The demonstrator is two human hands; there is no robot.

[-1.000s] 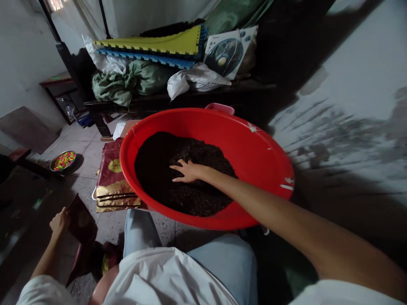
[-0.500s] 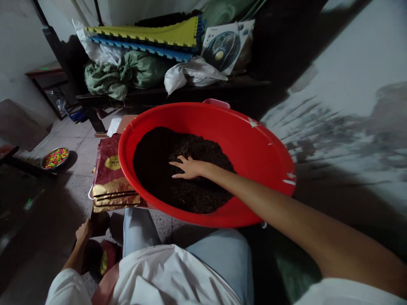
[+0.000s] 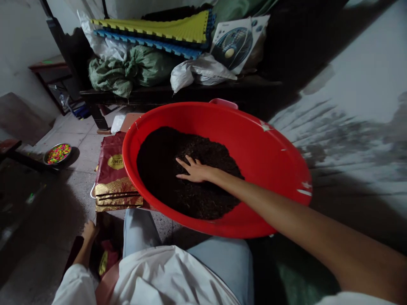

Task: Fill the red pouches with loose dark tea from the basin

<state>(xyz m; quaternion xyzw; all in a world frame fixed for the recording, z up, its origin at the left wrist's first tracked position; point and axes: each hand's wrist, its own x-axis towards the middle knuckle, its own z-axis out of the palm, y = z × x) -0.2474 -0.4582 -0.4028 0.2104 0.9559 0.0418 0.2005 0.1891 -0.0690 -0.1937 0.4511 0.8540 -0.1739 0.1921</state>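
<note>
My right hand (image 3: 195, 170) rests with spread fingers on dark loose tea leaves (image 3: 203, 203) heaped in the left part of a wide red plastic basin (image 3: 267, 156). The forearm crosses over the basin's near right side. Low at the left, my left hand (image 3: 90, 231) has its fingers curled closed beside my knee. What it grips is too dark to make out; maroon bags (image 3: 110, 256) lie in shadow close by. Left of the basin is a stack of flat maroon and gold printed bags (image 3: 112, 163).
A dark wooden bench (image 3: 152, 95) behind the basin bears green sacks (image 3: 146, 65), yellow and blue foam mats (image 3: 165, 27) and a fan box (image 3: 235, 44). A metal bowl of colourful small pieces (image 3: 57, 154) stands on the floor at left. A stained wall (image 3: 359, 97) rises at right.
The view has shifted slightly, so the basin appears a little farther right. My right hand stays on the tea leaves with fingers spread. My left hand remains closed, low at the left.
</note>
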